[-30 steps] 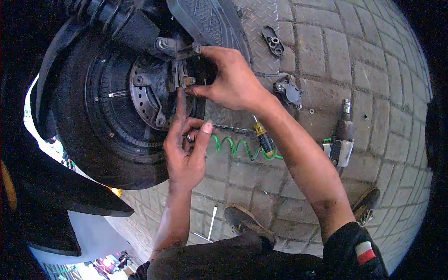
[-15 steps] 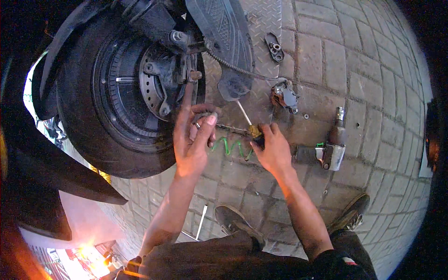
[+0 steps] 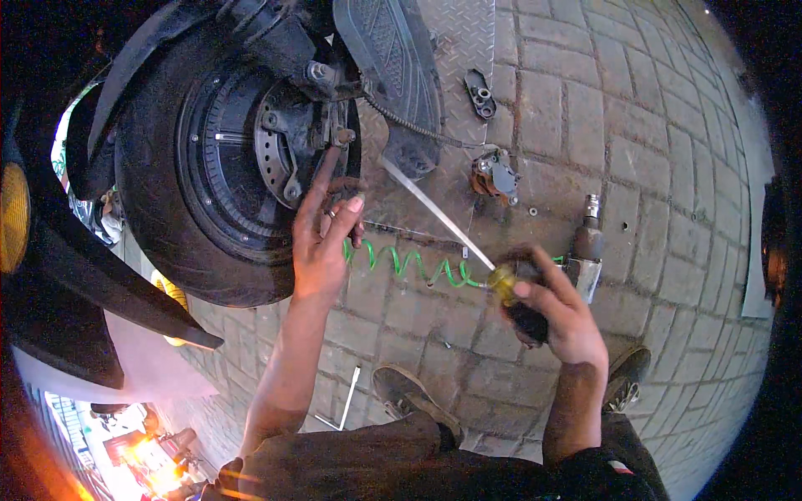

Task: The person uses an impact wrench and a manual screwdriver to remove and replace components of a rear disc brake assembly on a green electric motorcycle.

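My right hand (image 3: 560, 313) is wrapped round the yellow and black handle of a flat-bladed screwdriver (image 3: 439, 215). Its long shaft slants up and left, with the tip in front of the dark footboard (image 3: 397, 92). Beside the wheel (image 3: 159, 192), my left hand (image 3: 322, 242) has its index finger stretched up to a rusty bolt (image 3: 342, 136) near the hub. The thumb stands apart from that finger, and the other fingers are curled; no held thing shows there. A drilled brake disc (image 3: 274, 146) sits at the hub, left of the bolt.
A brake caliper (image 3: 494, 177) lies on the paving, joined to a cable. Above it is a black bracket (image 3: 479, 93). An air wrench (image 3: 587, 242) lies behind my right hand, with a green coiled hose (image 3: 401, 260) running left. A metal rod (image 3: 351, 392) lies near my shoe (image 3: 409, 392).
My right hand has swung right and slightly down, carrying the screwdriver back from the wheel side. The left index finger stays at the bolt. The whole view has shifted a little.
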The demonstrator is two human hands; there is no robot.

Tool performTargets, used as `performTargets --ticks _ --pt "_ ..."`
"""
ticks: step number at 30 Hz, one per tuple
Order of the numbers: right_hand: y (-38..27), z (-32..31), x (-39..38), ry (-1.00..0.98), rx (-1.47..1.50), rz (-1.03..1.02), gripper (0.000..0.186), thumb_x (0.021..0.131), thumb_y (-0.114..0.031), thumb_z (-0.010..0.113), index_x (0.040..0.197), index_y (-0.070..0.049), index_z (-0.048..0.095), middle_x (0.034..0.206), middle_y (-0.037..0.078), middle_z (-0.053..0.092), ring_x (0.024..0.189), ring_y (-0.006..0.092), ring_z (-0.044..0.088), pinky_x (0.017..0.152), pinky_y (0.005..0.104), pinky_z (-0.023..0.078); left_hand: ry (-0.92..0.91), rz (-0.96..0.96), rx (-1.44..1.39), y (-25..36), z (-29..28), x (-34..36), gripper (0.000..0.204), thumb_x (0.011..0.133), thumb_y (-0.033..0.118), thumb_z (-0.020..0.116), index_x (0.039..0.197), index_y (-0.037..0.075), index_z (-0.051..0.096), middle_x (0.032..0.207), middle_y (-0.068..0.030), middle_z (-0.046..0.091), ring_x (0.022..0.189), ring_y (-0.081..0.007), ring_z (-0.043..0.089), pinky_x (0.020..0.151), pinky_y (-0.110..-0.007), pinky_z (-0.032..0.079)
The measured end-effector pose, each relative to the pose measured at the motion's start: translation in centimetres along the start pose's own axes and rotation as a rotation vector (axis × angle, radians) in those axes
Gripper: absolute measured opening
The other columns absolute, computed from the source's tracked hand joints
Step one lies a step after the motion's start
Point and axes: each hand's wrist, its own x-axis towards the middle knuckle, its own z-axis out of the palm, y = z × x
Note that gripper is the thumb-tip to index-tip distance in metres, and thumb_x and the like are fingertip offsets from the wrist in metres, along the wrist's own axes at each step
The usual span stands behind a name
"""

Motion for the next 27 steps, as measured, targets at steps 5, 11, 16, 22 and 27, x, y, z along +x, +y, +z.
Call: performTargets --ticks 5,11,16,22,27 --pt "-3.2 3.0 -0.6 -0.088 -0.025 -0.129 0.061 0.105 -0.031 0.059 0.152 0.004 0.043 0.142 0.02 0.058 0.133 0.0253 0.052 0.114 0.0364 0.038 0.01 -0.008 0.069 0.0 -0.2 0.1 0.066 0.097 0.016 0.065 0.159 0.013 0.042 0.113 -0.0035 0.067 0.074 -0.0066 0.054 0.063 -0.023 0.046" --pt "-1.2 5.7 -0.1 -0.132 -0.033 -0.147 0.062 0.108 -0.032 0.054 0.153 0.007 0.037 0.149 0.025 0.051 0.138 0.0286 0.05 0.116 0.0381 0.037 0.037 0.015 0.097 0.3 0.6 -0.2 0.066 0.096 0.017 0.066 0.158 0.013 0.044 0.114 -0.0037 0.069 0.075 -0.0067 0.055 0.064 -0.023 0.047" --pt "-2.5 6.8 -1.8 -0.404 0.363 -0.034 0.049 0.11 -0.032 0.044 0.151 -0.005 0.038 0.084 0.011 0.064 0.057 0.0133 0.058 0.051 0.0268 0.048 0.044 -0.031 0.084 0.1 0.3 -0.2 0.067 0.096 0.018 0.066 0.158 0.013 0.043 0.116 -0.0033 0.069 0.077 -0.0073 0.056 0.065 -0.023 0.047" --pt "-1.4 8.5 -0.2 -0.497 0.576 -0.033 0.056 0.104 -0.037 0.04 0.15 -0.005 0.039 0.068 0.012 0.055 0.038 0.0161 0.043 0.035 0.0282 0.037 0.026 -0.022 0.098 -0.1 0.2 0.0 0.066 0.096 0.019 0.066 0.157 0.008 0.043 0.12 -0.0049 0.068 0.084 -0.0079 0.058 0.071 -0.022 0.047" --pt "-1.2 9.2 1.3 -0.653 0.85 0.029 0.049 0.106 -0.036 0.034 0.147 -0.009 0.04 0.071 0.01 0.056 0.039 0.0172 0.041 0.038 0.0297 0.038 0.024 0.015 0.066 -0.4 0.0 0.1 0.068 0.097 0.021 0.069 0.158 0.009 0.042 0.113 -0.0037 0.064 0.077 -0.0076 0.053 0.065 -0.023 0.044"
